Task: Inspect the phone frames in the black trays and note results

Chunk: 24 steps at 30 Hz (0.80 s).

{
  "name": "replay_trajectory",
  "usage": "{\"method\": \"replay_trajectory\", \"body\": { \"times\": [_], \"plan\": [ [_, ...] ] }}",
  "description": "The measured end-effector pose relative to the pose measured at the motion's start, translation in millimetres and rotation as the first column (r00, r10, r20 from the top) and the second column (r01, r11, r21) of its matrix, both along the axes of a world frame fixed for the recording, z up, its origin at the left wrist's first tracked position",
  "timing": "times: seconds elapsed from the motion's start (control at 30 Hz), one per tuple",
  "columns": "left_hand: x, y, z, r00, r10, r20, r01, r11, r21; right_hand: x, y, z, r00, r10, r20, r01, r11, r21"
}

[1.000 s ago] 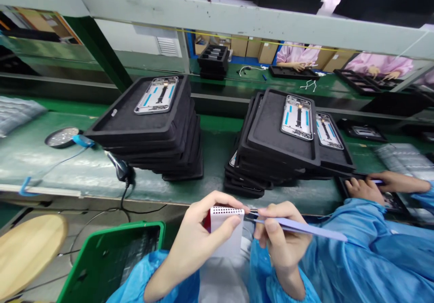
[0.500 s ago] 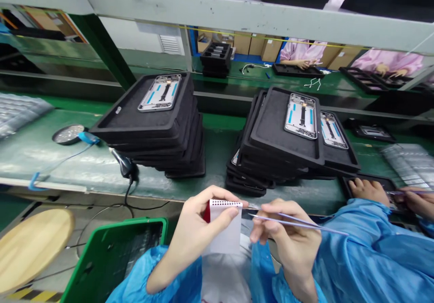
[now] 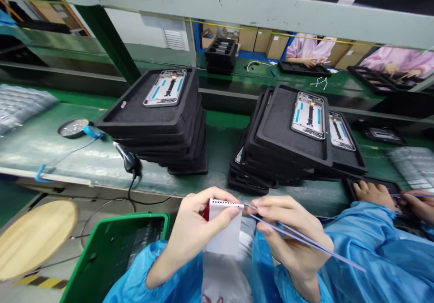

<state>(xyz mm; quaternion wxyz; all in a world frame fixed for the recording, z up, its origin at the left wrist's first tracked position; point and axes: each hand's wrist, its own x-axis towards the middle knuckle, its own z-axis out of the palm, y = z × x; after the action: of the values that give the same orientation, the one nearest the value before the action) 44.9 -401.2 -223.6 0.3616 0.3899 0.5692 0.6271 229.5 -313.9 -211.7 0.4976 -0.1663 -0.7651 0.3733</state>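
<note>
Fingers of left hand pinching white sheet with dotted top edge; right hand closed around lilac tweezers.

black tray stacks on green belt; green crate below.

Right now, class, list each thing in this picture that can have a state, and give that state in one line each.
left hand: pinched shut on the white sheet
white sheet: upright, dotted strip along its top edge
right hand: closed around the tweezers
tweezers: tips at the sheet's top corner
left tray stack: topped by one phone frame
right tray stack: leaning, trays shifted
green crate: open
</note>
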Motion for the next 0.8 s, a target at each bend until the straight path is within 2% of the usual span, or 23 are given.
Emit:
{"method": "replay_trajectory", "body": {
  "times": [0.43,0.63,0.8],
  "plan": [
    [-2.4,0.1,1.0,0.998,0.022,-0.065,-0.023,1.000,-0.010,-7.4,1.6,2.8,1.000,-0.010,0.016,0.010,0.999,0.041],
    [-3.2,-1.9,0.4,0.994,0.027,-0.109,-0.030,0.999,-0.023,-8.8,-0.7,5.5,0.999,-0.022,0.029,0.022,1.000,-0.008],
    [-3.7,0.4,-2.9,0.997,0.009,-0.082,-0.012,0.999,-0.031,-9.5,-0.9,5.5,0.999,-0.022,0.034,0.024,0.998,-0.061]
  ]
}}
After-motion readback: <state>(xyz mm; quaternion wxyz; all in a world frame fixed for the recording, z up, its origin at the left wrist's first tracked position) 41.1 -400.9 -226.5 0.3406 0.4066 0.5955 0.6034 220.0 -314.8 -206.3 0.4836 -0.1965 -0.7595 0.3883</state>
